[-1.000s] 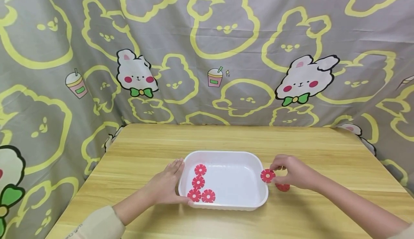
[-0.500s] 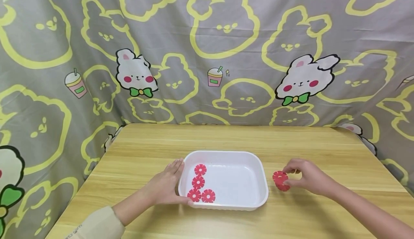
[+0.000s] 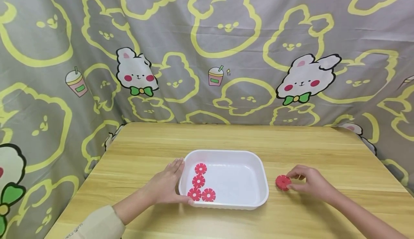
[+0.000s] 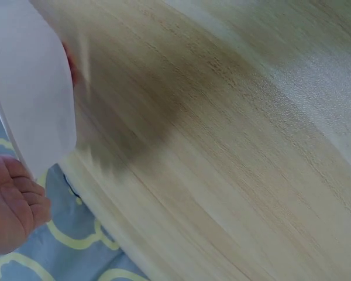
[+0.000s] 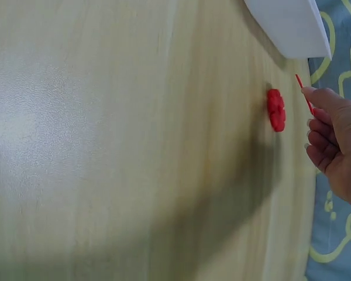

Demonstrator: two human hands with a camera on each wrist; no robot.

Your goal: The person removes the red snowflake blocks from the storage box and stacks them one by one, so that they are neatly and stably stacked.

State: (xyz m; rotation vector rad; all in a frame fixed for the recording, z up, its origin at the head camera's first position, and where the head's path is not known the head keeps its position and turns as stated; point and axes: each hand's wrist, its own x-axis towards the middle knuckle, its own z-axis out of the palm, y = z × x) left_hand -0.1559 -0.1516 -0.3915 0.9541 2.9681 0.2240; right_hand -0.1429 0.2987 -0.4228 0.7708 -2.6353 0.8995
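Observation:
Red notched discs (image 3: 208, 195), several of them, lie in the left part of a white tray (image 3: 263, 172). Against the tray's left end rests my left hand (image 3: 168, 185), its fingers extended along the side and the thumb at the near rim. In the left wrist view that hand (image 4: 17, 199) is beside the tray wall (image 4: 32, 76). To the right of the tray, my right hand (image 3: 310, 181) pinches a red notched disc (image 3: 282, 181). The right wrist view shows this thin disc (image 5: 305, 96) on edge between thumb and fingers, apart from a small stack of red discs (image 5: 275, 110) on the table.
The tray stands on a wooden table (image 3: 148, 138). A grey curtain (image 3: 178, 34) printed with yellow outlines and white rabbits hangs behind and at the sides. The right arm's shadow (image 5: 222, 216) falls across the tabletop.
My right hand has moved right and slightly down with the disc, from the tray's right rim to over the red stack. The left hand and the tray keep their places.

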